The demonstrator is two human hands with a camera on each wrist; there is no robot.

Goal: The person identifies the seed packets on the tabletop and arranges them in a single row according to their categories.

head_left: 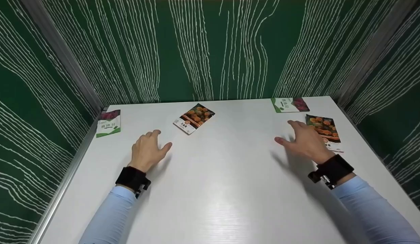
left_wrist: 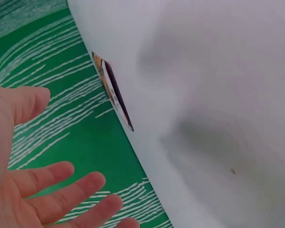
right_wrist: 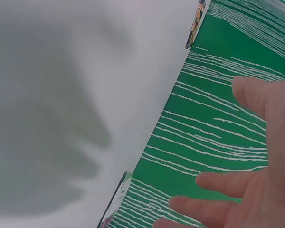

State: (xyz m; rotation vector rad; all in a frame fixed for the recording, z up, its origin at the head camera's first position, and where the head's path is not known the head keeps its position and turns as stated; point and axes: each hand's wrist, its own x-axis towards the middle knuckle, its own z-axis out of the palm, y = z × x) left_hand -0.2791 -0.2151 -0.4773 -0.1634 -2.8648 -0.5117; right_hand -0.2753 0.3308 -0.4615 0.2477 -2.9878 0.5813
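Note:
My left hand hovers over the white table, fingers relaxed and thumb spread, with nothing in it. Beyond its fingertips lies a seed packet with orange flowers, set at a slant; a green-and-white packet is off to its left. My right hand is likewise loosely spread and holds nothing. It partly covers a second orange-flower packet in the head view. Behind that, a second green-and-white packet lies sideways near the back edge. In the left wrist view, the left hand's fingers are apart.
The white table carries shadows of both hands. Green panels with white wavy lines stand at the back and both sides, joined by grey metal posts. A black band with a small device sits on each wrist.

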